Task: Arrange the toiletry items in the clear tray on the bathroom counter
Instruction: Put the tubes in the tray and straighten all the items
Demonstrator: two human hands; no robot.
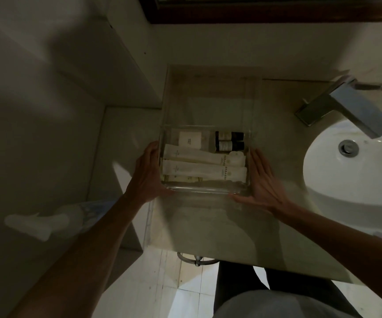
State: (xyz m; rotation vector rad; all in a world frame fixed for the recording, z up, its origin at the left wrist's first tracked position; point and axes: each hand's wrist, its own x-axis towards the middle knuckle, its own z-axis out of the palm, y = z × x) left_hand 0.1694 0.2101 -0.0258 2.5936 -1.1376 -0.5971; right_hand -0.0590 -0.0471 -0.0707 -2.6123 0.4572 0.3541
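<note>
Clear tray [205, 191] sits on the counter [208, 216], left of the sink [346, 171], and lies directly between both hands. Left hand [145, 174] presses the tray's left wall, fingers fairly straight along it, thumb at the near corner. Right hand [262, 177] lies flat against the right wall, fingers straight and together, thumb along the near edge. Neither hand curls round anything.

Inside: two white tubes [203, 171] lie with long axis left-right, across the tray, near side. Behind them a small white box [190, 140] and two dark bottles [229, 140], also lying sideways. Items look already packed; next move is likely sliding or squaring the tray. Both hands equally near, one per side.
</note>
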